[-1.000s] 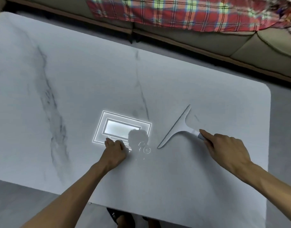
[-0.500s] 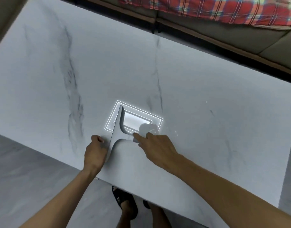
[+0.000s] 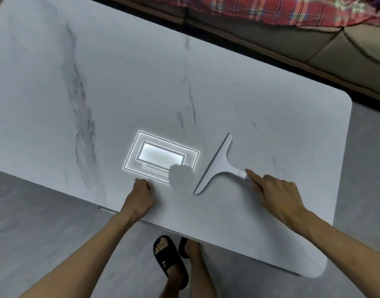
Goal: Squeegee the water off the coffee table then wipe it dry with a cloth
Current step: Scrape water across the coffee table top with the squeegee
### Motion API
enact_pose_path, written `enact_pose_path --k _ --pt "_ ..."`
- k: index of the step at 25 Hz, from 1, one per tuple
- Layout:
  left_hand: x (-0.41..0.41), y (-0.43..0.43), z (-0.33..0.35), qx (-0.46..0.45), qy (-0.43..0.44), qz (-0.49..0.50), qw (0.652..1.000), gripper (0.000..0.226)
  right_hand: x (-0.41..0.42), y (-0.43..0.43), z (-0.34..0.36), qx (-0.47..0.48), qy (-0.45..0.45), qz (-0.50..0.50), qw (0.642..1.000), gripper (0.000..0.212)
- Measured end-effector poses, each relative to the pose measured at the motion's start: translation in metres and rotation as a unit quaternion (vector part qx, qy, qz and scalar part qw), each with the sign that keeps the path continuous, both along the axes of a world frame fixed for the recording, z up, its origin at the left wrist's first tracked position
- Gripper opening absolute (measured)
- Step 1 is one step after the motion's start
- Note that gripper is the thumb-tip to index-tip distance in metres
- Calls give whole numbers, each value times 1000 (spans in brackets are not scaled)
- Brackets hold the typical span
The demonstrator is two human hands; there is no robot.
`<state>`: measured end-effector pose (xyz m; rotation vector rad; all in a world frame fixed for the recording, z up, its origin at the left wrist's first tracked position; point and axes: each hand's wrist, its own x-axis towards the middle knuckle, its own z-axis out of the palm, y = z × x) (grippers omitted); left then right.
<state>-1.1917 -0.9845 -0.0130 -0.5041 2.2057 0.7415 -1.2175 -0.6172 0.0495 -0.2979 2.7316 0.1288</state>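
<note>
White squeegee (image 3: 218,166) lay on the table (image 3: 120,72), right hand (image 3: 277,194) clamped on its handle; left hand (image 3: 139,196) rested nearby, curled and empty. Careless strokes over the near edge could wet the floor (image 3: 34,233).

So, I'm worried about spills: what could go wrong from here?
The right hand holds the squeegee near the table's front edge; water pushed off there could wet the floor by the sandalled foot. The left hand rests on the table beside the blade and may block a leftward stroke.
</note>
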Motion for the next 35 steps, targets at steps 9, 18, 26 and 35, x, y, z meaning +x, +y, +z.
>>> enact_pose_path --k 9,18,26,35 --pt "28 -11 18 -26 116 115 986 10 30 -81 16 -104 -9 72 992 39" --pt "64 -14 -8 -44 96 106 989 20 56 -121 -26 -126 -1 140 982 56" --pt "65 27 -1 -4 38 56 998 20 87 26 21 2 -10 74 997 38" --pt "74 1 6 -69 106 136 983 14 84 -140 -14 -158 -82 200 963 39"
